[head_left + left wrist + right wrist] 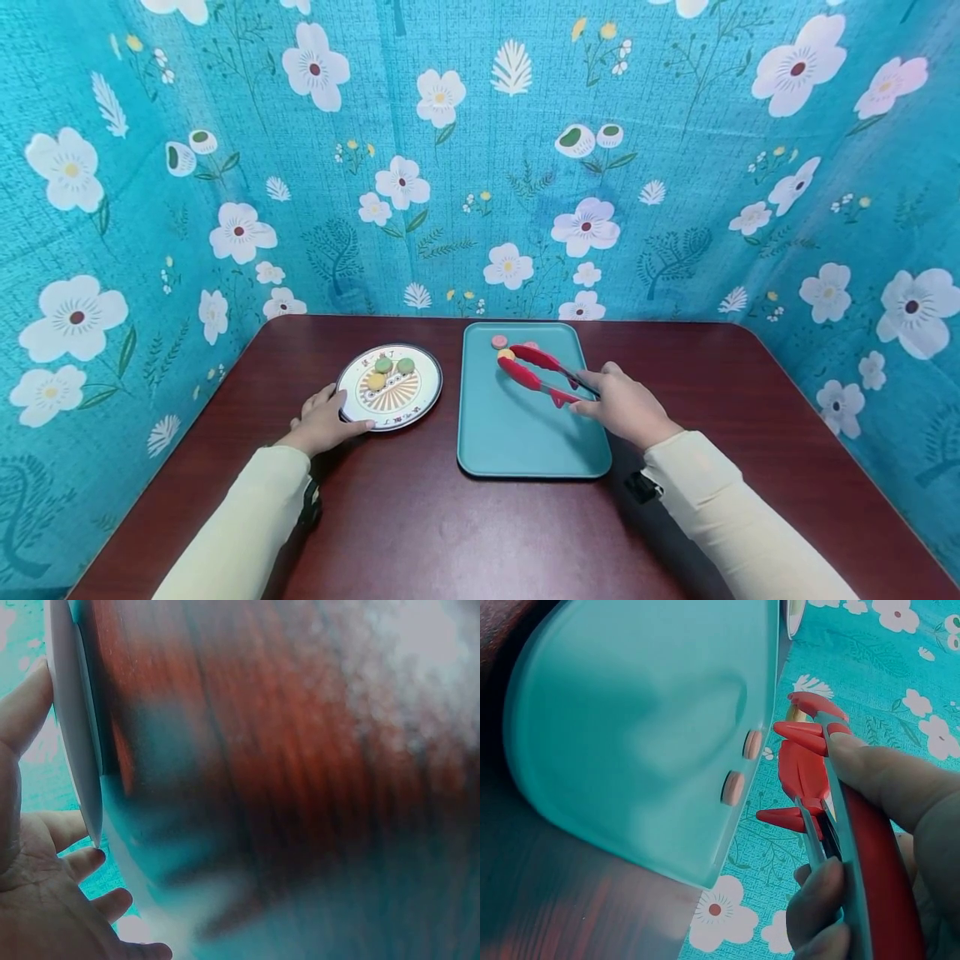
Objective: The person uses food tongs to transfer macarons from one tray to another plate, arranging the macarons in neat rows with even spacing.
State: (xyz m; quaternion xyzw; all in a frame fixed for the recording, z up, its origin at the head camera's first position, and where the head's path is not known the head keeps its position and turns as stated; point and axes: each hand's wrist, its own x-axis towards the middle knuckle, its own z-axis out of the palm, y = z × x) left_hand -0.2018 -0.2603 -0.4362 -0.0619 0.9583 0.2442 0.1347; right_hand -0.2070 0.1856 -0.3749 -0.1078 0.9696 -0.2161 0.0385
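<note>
My left hand (322, 419) holds the near-left rim of a round white plate (423, 400), thumb and fingers spread along the edge. Two green macaron-like discs (406, 366) and a yellow one (377, 382) lie on that plate. With my right hand (633, 406) I grip red-tipped metal tongs (525, 377) over a teal tray (517, 446). Between the tong tips is another yellow disc (506, 355), raised off the tray in the right wrist view. Two pink discs (733, 787) sit near the tray's far edge; the tongs partly cover one in the head view.
The dark wooden table (465, 533) carries the plate at left and the tray right of centre, with a narrow gap between them. A blue flowered cloth (480, 208) hangs behind and along both sides of the table.
</note>
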